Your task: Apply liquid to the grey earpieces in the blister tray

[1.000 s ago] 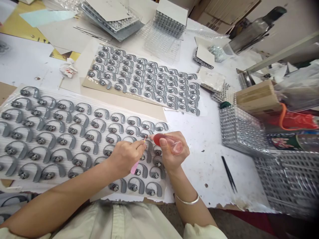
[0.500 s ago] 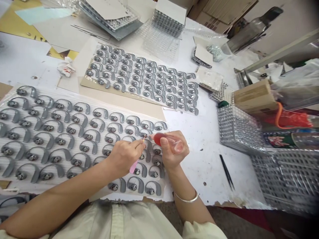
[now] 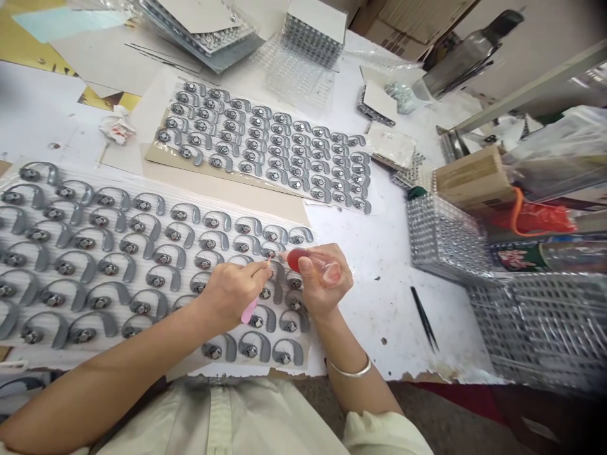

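My left hand (image 3: 232, 294) pinches a thin pink-handled applicator (image 3: 250, 310), whose fine tip touches or nearly touches a grey ear-hook earpiece (image 3: 272, 249). My right hand (image 3: 325, 275) grips a small clear squeeze bottle (image 3: 315, 262) with red contents, its narrow nozzle pointing left towards the applicator tip. The earpieces, each with a round metal part, lie in rows on a ribbed white plastic sheet (image 3: 156, 325). Both hands hide several of them. More rows lie on a tan card (image 3: 227, 189) farther up.
Black tweezers (image 3: 424, 327) lie on the white table (image 3: 379, 322) right of my hands. Two metal-mesh baskets (image 3: 446, 240) stand at the right, near a cardboard box (image 3: 474, 177) and a red bag (image 3: 535, 218). Stacked blister trays (image 3: 203, 31) stand at the back.
The whole scene has shifted slightly left and up in the view. Both hands keep their hold and stay over the same earpiece, with the nozzle and applicator tip still close together.
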Tool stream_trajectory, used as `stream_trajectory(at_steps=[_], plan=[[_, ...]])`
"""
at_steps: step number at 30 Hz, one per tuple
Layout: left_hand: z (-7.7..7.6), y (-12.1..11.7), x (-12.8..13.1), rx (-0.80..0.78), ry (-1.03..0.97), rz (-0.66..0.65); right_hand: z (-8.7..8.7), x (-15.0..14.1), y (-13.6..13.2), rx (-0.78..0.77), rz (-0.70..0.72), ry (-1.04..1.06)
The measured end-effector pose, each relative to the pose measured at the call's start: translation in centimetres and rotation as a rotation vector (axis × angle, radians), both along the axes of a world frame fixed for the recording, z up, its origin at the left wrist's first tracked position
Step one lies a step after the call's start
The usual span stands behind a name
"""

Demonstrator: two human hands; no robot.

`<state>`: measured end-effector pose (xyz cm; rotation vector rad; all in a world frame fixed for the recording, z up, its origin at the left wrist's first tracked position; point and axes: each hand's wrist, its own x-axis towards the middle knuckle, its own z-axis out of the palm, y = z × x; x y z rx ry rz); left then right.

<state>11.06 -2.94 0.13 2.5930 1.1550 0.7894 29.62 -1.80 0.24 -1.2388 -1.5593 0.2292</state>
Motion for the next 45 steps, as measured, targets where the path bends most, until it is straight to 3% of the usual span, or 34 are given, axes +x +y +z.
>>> stream_trajectory(at_steps=[21, 32, 45], plan=[[-0.7, 0.5, -0.3, -0.044, -0.064, 0.043, 0.1, 0.0, -0.2, 0.089, 0.039, -0.024], [-0.4, 1.0, -0.6, -0.205, -0.231, 0.051, 0.2, -0.1, -0.4, 0.085, 0.047, -0.041], [0.0, 1.3, -0.7, -0.291, -0.288, 0.048, 0.0, 0.2, -0.5, 0.051, 0.024, -0.053]])
